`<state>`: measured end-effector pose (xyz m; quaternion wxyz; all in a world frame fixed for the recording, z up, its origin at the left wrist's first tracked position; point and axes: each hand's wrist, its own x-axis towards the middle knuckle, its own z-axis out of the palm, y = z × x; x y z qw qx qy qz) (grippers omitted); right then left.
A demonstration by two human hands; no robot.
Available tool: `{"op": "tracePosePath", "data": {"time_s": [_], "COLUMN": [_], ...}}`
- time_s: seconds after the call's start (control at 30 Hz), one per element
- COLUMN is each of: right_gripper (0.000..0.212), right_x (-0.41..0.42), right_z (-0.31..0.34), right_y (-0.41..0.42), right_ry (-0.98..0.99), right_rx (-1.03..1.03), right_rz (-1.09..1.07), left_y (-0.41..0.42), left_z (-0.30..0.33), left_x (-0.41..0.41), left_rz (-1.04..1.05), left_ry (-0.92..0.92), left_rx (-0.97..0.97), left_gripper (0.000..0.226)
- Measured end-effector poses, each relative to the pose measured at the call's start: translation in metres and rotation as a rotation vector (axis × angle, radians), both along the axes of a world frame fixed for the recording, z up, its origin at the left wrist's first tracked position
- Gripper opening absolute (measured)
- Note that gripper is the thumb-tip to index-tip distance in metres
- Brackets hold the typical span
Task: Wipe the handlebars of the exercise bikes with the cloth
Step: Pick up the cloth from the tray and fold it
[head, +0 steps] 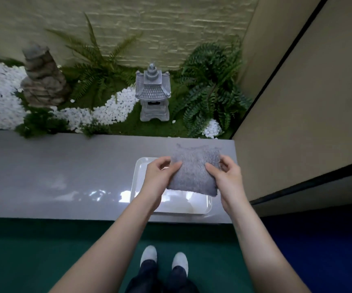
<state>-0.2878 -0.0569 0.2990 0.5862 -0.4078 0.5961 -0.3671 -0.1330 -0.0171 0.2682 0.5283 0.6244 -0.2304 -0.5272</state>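
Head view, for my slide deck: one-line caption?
Both hands hold a grey cloth above a white tray on the ledge.

Grey fluffy cloth [194, 171], folded to a rough square, held flat and slightly tilted, pinched at its left and right edges, raised above a white tray [200, 206] on the counter [65, 172]

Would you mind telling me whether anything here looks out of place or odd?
Nothing looks damaged or spilled. Both the left hand and right hand hold the grey cloth above the white tray on the ledge. No exercise bike is in view.
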Motion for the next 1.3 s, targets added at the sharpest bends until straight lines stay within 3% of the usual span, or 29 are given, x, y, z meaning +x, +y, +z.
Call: {"op": "tracePosePath", "data": {"time_s": [0.1,0.2,0.47,0.57,0.73,0.9,0.97,1.07,1.2,1.3], "right_gripper": [0.028,0.025,0.019,0.014,0.027,0.015,0.013,0.018,0.018,0.02], "right_x": [-0.008,-0.012,-0.001,0.008,0.008,-0.017,-0.028,-0.04,-0.051,-0.059], "right_z": [0.013,0.035,0.075,0.081,0.087,0.093,0.096,0.1,0.107,0.107], "right_y": [0.018,0.037,0.081,0.105,0.156,0.216,0.242,0.276,0.321,0.362], "right_ry": [0.325,0.513,0.605,0.545,0.471,0.413,0.319,0.205,0.103,0.026], "right_rx": [-0.155,-0.316,-0.347,-0.297,-0.207,-0.145,-0.149,-0.194,-0.269,-0.285], "right_rz": [-0.03,-0.06,-0.225,-0.336,-0.488,-0.599,-0.661,-0.711,-0.753,-0.831], "left_y": [0.011,0.023,0.04,0.055,0.094,0.124,0.13,0.137,0.16,0.193], "left_z": [0.026,0.048,0.091,0.102,0.118,0.126,0.13,0.131,0.127,0.128], "left_x": [-0.022,-0.04,-0.049,-0.041,-0.037,-0.043,-0.05,-0.073,-0.117,-0.149], "left_rz": [-0.054,-0.127,-0.392,-0.558,-0.901,-1.186,-1.207,-1.107,-1.298,-1.342], "left_ry": [-0.346,-0.649,-0.846,-0.771,-0.576,-0.162,0.007,-0.045,-0.02,0.049], "left_rx": [-0.071,-0.206,-0.363,-0.398,-0.397,-0.234,-0.179,-0.137,-0.081,-0.187], "left_gripper": [0.006,0.011,0.01,0.015,0.024,0.047,0.037,0.018,0.026,0.019]}}
